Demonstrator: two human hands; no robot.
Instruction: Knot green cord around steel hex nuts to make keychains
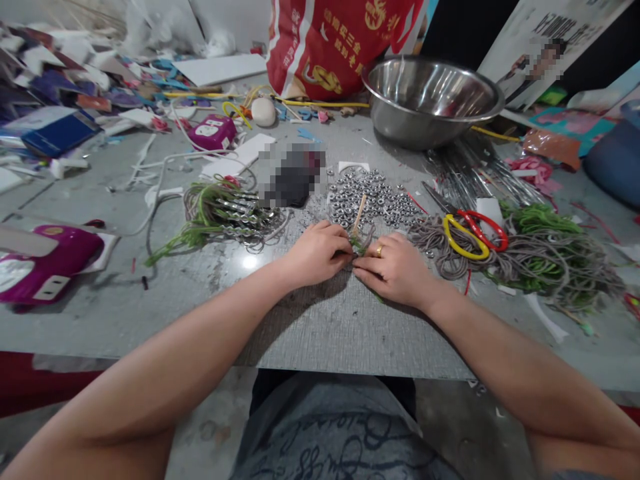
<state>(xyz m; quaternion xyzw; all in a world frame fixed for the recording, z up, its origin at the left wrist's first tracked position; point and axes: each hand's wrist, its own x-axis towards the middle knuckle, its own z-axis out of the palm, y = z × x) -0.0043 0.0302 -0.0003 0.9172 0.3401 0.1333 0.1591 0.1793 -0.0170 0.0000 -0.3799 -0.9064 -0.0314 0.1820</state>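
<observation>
Far left, I see a purple device near the left edge of the tabletop, then a bundle of green cords and silvery twisted strips. Now my left hand: thumb and forefinger drawn together in a pinch at the cord, though the exact contact is hidden.

And there's the green-and-grey cord, between my hands, around midway between the tabletop's left and right edges and back from the front edge. It looks light, soft and limp, so I'd hold it close to the working end; gripped farther back, it would probably just fold. No great slipperiness, I'd guess, but loose strands could fray. Behind it lie metal beads, small, hard and likely to roll (one careless knuckle and they scatter).

On to my right hand, fingers curled in, tips closed on the cord with barely any gap. Farther right, scissors rest against tangled cords, soft enough to snag in their handles.
</observation>
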